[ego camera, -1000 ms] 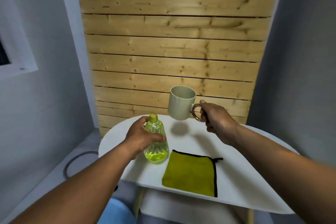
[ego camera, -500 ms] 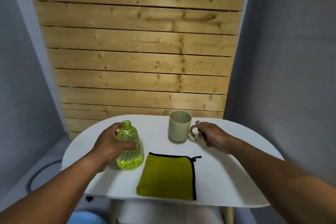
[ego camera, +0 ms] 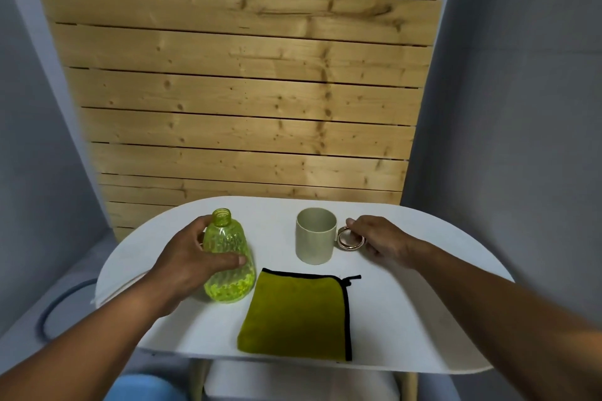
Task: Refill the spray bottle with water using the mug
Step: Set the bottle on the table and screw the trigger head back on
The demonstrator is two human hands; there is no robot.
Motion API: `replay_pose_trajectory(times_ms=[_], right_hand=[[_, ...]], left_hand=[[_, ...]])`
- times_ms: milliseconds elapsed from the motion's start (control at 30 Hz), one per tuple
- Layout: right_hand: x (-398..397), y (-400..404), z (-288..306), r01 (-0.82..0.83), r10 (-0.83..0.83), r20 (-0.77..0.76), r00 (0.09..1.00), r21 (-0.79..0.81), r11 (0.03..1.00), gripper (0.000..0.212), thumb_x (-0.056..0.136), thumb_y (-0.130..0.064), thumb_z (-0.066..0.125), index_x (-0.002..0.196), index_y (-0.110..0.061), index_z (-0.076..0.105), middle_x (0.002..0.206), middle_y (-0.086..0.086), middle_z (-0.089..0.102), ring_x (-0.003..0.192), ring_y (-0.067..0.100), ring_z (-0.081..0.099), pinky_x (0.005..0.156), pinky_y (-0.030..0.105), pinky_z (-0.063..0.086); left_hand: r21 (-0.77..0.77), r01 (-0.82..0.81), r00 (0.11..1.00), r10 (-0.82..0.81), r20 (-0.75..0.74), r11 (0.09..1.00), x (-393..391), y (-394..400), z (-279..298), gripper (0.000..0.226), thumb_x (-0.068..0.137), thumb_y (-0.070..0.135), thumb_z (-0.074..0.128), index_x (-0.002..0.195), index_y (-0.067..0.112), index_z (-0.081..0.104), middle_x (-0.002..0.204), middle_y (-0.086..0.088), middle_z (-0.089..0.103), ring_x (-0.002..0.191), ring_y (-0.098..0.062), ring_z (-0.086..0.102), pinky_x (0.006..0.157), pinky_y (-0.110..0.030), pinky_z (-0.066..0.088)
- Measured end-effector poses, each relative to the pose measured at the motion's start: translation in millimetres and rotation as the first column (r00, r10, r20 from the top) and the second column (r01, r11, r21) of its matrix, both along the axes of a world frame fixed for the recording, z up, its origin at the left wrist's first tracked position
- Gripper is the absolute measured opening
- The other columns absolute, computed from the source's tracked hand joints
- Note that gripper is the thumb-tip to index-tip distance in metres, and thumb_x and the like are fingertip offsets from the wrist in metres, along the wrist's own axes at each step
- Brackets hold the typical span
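Observation:
A translucent yellow-green spray bottle [ego camera: 228, 238] stands upright on the white table [ego camera: 423, 309], left of centre. Its neck is open, with no spray head on it. My left hand [ego camera: 192, 259] wraps around its body, thumb across the front. A pale grey-green mug [ego camera: 314, 238] with a round metal ring handle stands upright on the table to the right of the bottle. My right hand [ego camera: 381, 238] pinches that handle from the right. I cannot see into the mug.
An olive-green cloth [ego camera: 299, 312] with black trim lies at the table's front edge, between my arms. A wooden slat wall [ego camera: 247, 107] rises right behind the table, with grey walls on both sides. A dark hose [ego camera: 52, 306] curls on the floor at left.
The mug was held in the air a second ago and now stands on the table, my right hand still on its handle. The left hand stayed on the bottle. My view shifted.

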State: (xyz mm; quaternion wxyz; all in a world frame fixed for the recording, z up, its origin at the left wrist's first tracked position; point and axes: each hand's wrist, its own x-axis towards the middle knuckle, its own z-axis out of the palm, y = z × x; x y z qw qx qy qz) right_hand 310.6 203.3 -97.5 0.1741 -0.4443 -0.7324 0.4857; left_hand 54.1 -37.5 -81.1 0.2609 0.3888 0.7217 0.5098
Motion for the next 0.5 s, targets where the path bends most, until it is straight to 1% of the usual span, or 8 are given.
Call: replay_pose_trajectory(times_ms=[100, 200, 233, 300, 367, 400, 467, 500], right_hand=[[0.0, 0.9, 1.7, -0.022, 0.022, -0.010, 1.000, 0.014, 1.000, 0.035, 0.097, -0.043, 0.054, 0.076, -0.015, 0.055, 0.057, -0.006, 0.051, 0.049, 0.012, 0.034, 0.046, 0.022, 0.027], [1.9, 1.9, 1.7, -0.036, 0.036, -0.006, 0.999, 0.021, 0.999, 0.035, 0.096, -0.044, 0.055, 0.077, -0.015, 0.057, 0.059, -0.004, 0.052, 0.050, 0.011, 0.035, 0.047, 0.022, 0.027], [2.9, 2.2, 1.2, -0.037, 0.037, -0.001, 0.999, 0.021, 0.999, 0.035, 0.096, -0.045, 0.055, 0.078, -0.015, 0.058, 0.060, -0.004, 0.053, 0.049, 0.011, 0.035, 0.047, 0.022, 0.028], [4.1, 2.1, 1.1, -0.039, 0.039, 0.008, 0.999, 0.014, 0.999, 0.036, 0.095, -0.046, 0.056, 0.080, -0.014, 0.059, 0.064, -0.002, 0.054, 0.049, 0.011, 0.035, 0.047, 0.023, 0.028], [5.2, 1.7, 2.2, -0.036, 0.036, 0.013, 0.999, 0.001, 0.999, 0.037, 0.094, -0.048, 0.056, 0.085, -0.012, 0.060, 0.070, 0.001, 0.055, 0.050, 0.011, 0.037, 0.048, 0.022, 0.029], [5.5, 0.6, 4.4, -0.032, 0.032, 0.024, 0.999, 0.007, 0.999, 0.041, 0.094, -0.051, 0.056, 0.088, -0.011, 0.060, 0.074, 0.002, 0.056, 0.051, 0.012, 0.040, 0.049, 0.022, 0.031], [6.0, -1.9, 10.6, -0.027, 0.020, 0.085, 0.996, 0.083, 0.996, 0.051, 0.092, -0.058, 0.053, 0.094, -0.009, 0.061, 0.082, 0.001, 0.061, 0.061, 0.014, 0.051, 0.055, 0.024, 0.040], [5.4, -3.9, 14.7, -0.016, -0.002, 0.111, 0.994, 0.165, 0.986, 0.051, 0.091, -0.061, 0.051, 0.098, -0.012, 0.063, 0.088, -0.002, 0.064, 0.068, 0.015, 0.056, 0.061, 0.026, 0.045]], left_hand=[[0.010, -0.005, 1.000, 0.005, 0.004, 1.000, 0.7, -0.3, -0.5, 0.076, 0.064, 0.008, 0.095, 0.129, 0.025, 0.060, 0.107, -0.006, 0.072, 0.095, -0.022, 0.071, 0.080, -0.035, 0.057], [0.017, -0.002, 1.000, 0.002, 0.012, 1.000, 1.9, -0.3, -2.0, 0.071, 0.068, 0.007, 0.092, 0.127, 0.026, 0.059, 0.107, -0.004, 0.071, 0.094, -0.019, 0.070, 0.075, -0.032, 0.056], [0.015, -0.003, 1.000, 0.002, 0.020, 1.000, 2.3, -0.7, -2.8, 0.070, 0.068, 0.007, 0.092, 0.127, 0.025, 0.059, 0.107, -0.005, 0.071, 0.094, -0.020, 0.071, 0.075, -0.032, 0.056], [0.012, -0.007, 0.999, 0.006, 0.037, 1.000, 2.0, -1.9, -5.3, 0.074, 0.063, 0.014, 0.096, 0.126, 0.025, 0.059, 0.109, -0.005, 0.072, 0.097, -0.021, 0.071, 0.080, -0.036, 0.058], [0.007, -0.014, 0.999, 0.013, 0.043, 1.000, 1.2, -3.1, -7.9, 0.079, 0.058, 0.021, 0.098, 0.127, 0.027, 0.058, 0.110, -0.003, 0.072, 0.099, -0.023, 0.071, 0.085, -0.041, 0.059], [0.004, -0.020, 0.999, 0.019, 0.045, 1.000, 1.5, -4.1, -9.5, 0.082, 0.058, 0.022, 0.098, 0.128, 0.028, 0.056, 0.111, -0.002, 0.071, 0.100, -0.023, 0.071, 0.085, -0.041, 0.059], [-0.004, -0.030, 0.999, 0.031, 0.043, 1.000, 3.7, -7.7, -13.9, 0.088, 0.056, 0.022, 0.100, 0.130, 0.031, 0.052, 0.111, -0.001, 0.069, 0.100, -0.020, 0.070, 0.083, -0.039, 0.059], [-0.009, -0.036, 0.998, 0.036, 0.044, 0.999, 5.1, -10.0, -16.5, 0.089, 0.056, 0.020, 0.100, 0.129, 0.032, 0.050, 0.111, 0.000, 0.069, 0.100, -0.019, 0.070, 0.083, -0.039, 0.059]])
